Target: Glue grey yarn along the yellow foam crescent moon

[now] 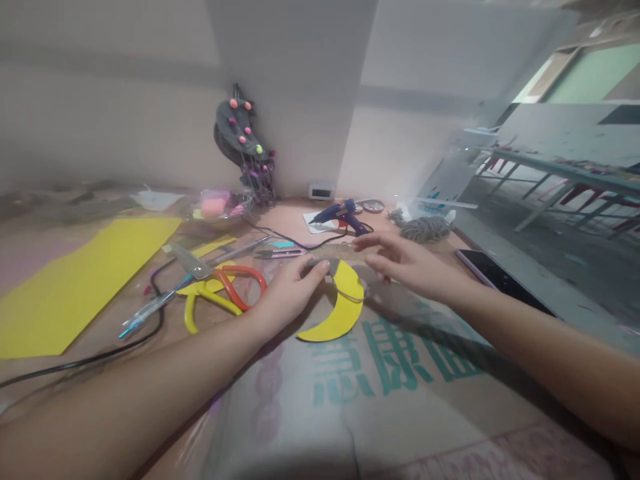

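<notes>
A yellow crescent-shaped cutout [336, 312] lies on a printed sack [380, 393] in front of me. My left hand [287, 293] rests on its upper tip, fingers closed and pressing grey yarn [325, 265] onto the crescent. My right hand [407, 263] hovers just right of the crescent, fingers stretched out and apart, holding nothing that I can see. A thin strand of yarn runs across the crescent between the two hands.
Yellow and orange scissors [220, 290], a pen [150, 310] and a yellow sheet [75, 280] lie at left. A blue glue gun [343, 217] and a yarn bundle [425, 228] sit behind. A phone [493, 273] lies at right. A dark crescent decoration [243, 140] leans in the corner.
</notes>
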Demonstrator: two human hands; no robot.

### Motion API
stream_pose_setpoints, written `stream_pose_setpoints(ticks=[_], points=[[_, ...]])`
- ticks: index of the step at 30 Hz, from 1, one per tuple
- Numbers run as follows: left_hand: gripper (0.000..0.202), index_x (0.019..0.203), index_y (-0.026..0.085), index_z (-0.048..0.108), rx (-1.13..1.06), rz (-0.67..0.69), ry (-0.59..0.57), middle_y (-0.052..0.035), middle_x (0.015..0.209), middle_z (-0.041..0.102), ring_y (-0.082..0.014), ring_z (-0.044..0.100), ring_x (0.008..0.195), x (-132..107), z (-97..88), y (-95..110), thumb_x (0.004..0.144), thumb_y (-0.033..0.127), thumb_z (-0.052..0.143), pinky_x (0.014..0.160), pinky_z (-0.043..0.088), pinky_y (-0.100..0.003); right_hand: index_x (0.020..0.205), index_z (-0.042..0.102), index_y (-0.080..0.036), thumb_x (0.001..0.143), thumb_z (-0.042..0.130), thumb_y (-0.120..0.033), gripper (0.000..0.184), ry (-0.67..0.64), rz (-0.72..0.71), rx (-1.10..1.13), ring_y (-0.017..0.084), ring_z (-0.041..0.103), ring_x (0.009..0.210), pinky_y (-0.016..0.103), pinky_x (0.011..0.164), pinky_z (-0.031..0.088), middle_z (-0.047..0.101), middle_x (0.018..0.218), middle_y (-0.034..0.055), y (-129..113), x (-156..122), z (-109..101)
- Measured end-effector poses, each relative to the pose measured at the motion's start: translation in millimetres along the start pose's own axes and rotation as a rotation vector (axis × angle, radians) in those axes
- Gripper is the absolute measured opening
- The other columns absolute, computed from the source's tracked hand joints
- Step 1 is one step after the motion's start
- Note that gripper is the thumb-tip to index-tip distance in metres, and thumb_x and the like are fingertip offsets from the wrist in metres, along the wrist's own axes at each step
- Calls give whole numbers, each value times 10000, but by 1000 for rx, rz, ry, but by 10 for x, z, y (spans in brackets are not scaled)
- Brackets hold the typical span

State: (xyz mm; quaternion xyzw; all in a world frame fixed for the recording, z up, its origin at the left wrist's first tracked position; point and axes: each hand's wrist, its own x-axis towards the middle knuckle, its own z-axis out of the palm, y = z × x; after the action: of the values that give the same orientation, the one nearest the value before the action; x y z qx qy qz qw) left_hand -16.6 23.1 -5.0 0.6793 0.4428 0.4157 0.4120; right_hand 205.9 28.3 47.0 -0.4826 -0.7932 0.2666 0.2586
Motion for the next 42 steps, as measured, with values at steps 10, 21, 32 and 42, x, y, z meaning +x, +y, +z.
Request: stream_pose_setpoints(ticks=[10, 21, 32, 42], points=[[298, 715, 191, 531, 37, -36, 20, 14, 721, 578, -149, 521, 708, -17, -15, 48, 921, 403, 492, 656, 381, -260, 887, 591, -200, 878, 575, -368, 168, -239, 109, 100, 124, 567, 585, 232, 532, 433, 642, 705, -8, -6, -192, 140], [276, 783, 182, 610, 236, 77, -126, 0, 786, 631, -177, 566, 785, -45, 7, 39, 912, 398, 498, 694, 388, -275, 951, 689, -226, 943, 518, -311, 190, 69, -328, -148, 151, 630, 725, 253, 658, 453, 721, 845, 20, -191, -289, 346], [286, 752, 184, 563, 116, -34, -88, 9, 760, 601, -159, 549, 741, -31, -6, 43, 914, 407, 486, 698, 401, -269, 803, 653, -197, 878, 552, -351, 198, 251, -59, -113, 172, 578, 700, 274, 632, 420, 657, 750, 26, 71, -172, 185], [293, 771, 180, 549, 66, -56, -96, 18, 776, 583, -142, 521, 721, -28, -16, 22, 908, 433, 497, 681, 397, -256, 831, 639, -171, 896, 533, -294, 175, 204, -127, -100, 164, 592, 719, 259, 651, 415, 679, 776, 30, 290, -94, 266]])
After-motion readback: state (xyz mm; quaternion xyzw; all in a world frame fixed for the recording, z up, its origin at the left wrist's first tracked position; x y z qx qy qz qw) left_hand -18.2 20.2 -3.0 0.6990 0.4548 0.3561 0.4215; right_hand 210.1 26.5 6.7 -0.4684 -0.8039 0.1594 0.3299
